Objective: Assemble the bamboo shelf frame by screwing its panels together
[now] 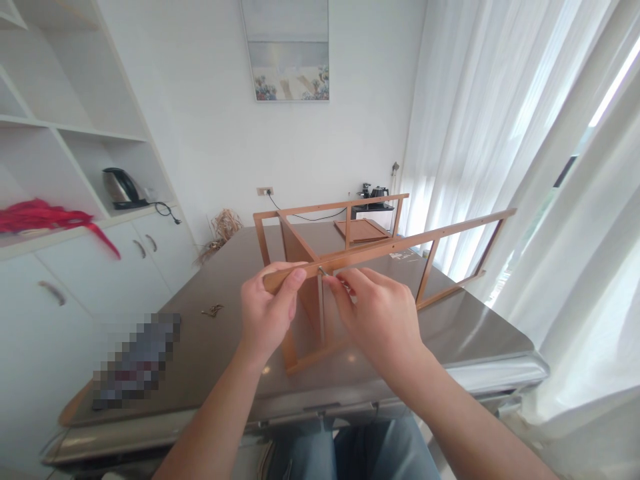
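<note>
Holds the near end of a wooden rail [400,248] in the left hand [267,313], just left of frame centre, fingers [293,279] wrapped and clamped on it. Pinches a small metal piece [323,271] in the right hand [383,317], just right of centre, fingers [345,283] drawn together on it. Sits against the rail right beside the left fingertips, so between the two sets of fingers and touching the wood.

Cannot tell whether screw, bolt or key: too small, and mostly covered by the right fingertips. Hides the rail's very end inside the left palm. Shows a pixelated patch [135,360] at lower left of the grey surface [475,333], nothing legible there. Leaves some tiny hardware [213,310] on the surface left of the hands, too small to name. Cuts both forearms off at the bottom edge.

Runs long and straight from the hands at centre up toward the middle right of the frame, far end higher in the picture. Belongs to a wooden frame [295,250] standing on the surface, with a second rail [330,207] behind it on much the same line. Points the metal piece's visible tip up and left, into the rail.
</note>
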{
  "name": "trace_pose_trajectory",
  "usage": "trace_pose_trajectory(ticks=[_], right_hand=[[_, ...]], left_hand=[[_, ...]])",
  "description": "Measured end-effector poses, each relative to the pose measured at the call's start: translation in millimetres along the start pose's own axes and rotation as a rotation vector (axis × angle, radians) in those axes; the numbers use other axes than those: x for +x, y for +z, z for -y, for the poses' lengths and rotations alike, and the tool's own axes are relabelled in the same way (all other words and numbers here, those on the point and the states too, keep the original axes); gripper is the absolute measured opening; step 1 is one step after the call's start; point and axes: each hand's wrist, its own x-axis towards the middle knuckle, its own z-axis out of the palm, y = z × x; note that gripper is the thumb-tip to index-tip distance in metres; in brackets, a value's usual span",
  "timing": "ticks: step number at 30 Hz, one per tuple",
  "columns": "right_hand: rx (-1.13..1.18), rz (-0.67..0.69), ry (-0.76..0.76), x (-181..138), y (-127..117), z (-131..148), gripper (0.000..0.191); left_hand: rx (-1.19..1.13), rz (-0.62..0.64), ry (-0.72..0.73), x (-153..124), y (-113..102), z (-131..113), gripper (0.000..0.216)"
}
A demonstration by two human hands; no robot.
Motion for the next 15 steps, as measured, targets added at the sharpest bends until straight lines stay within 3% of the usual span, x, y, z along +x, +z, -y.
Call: trace_pose_trajectory(ticks=[15], right_hand=[[-0.058,0.004,-0.045,-0.8,1.1,5.0,0.039]], left_hand=[[0.033,-0.014,-0.014,0.2,0.2,-1.3,0.023]])
